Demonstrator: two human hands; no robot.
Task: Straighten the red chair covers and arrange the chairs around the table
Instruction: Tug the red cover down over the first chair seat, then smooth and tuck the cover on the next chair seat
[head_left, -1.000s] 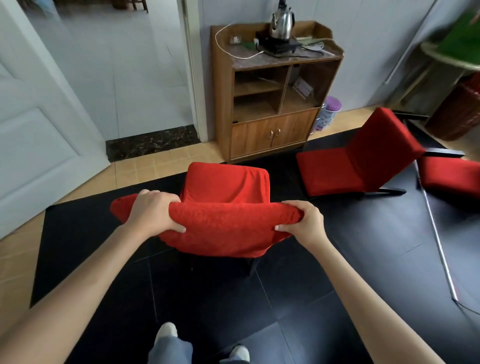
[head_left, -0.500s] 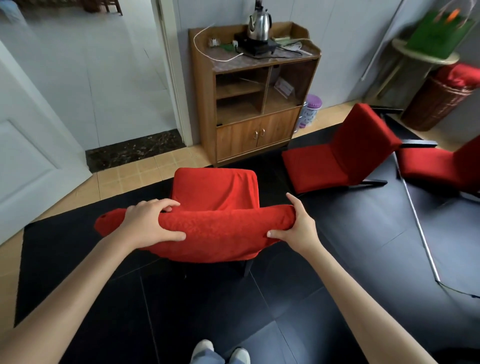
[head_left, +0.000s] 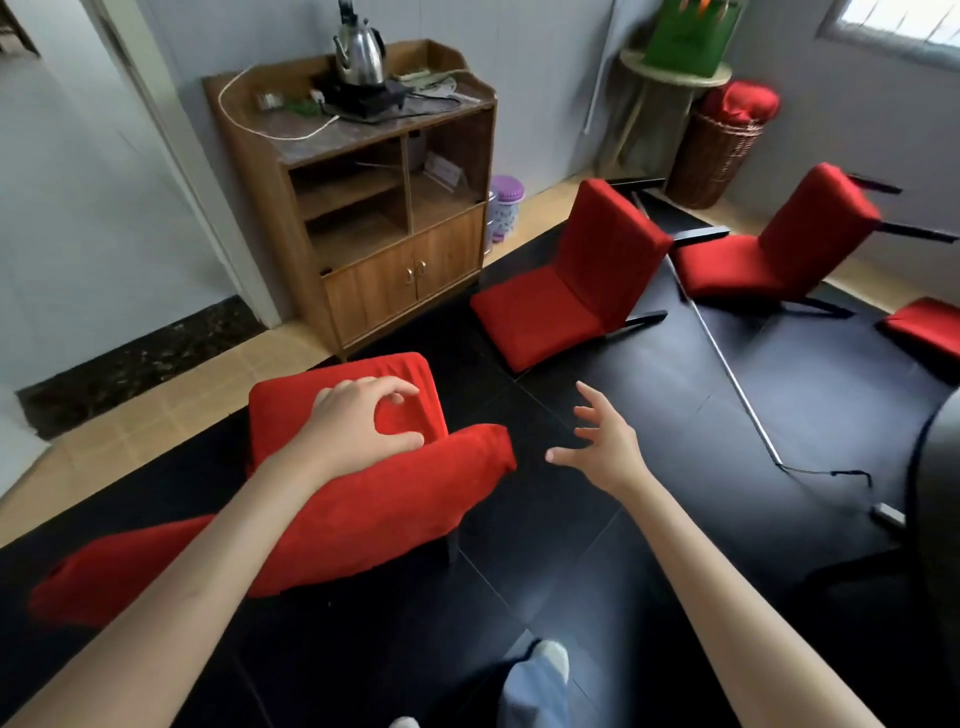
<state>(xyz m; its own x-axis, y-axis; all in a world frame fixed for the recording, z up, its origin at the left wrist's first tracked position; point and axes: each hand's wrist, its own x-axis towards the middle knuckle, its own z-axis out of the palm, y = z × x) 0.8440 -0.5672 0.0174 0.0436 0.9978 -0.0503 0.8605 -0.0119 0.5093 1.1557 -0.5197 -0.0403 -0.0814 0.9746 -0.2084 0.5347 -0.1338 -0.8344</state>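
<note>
Two hands are free now: your left hand (head_left: 358, 431) hovers with loosely curled fingers over the nearest red chair (head_left: 343, 467), holding nothing, and your right hand (head_left: 602, 447) is spread wide and empty just right of that chair. It seems this cover is finished; next you probably reach for the tipped chair (head_left: 576, 280) beyond it. Another tipped chair (head_left: 779, 244) lies further right, on the black floor mat (head_left: 649, 415). A wooden cabinet (head_left: 363, 208) stands behind the nearest chair, and the dark tabletop (head_left: 935, 493) edge is far right of it.

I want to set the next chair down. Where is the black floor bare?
Bare floor lies between the near chair and the tipped chair, under the open right hand. It is crowded to the right: a second tipped chair, a thin rod, a dark table edge.
</note>
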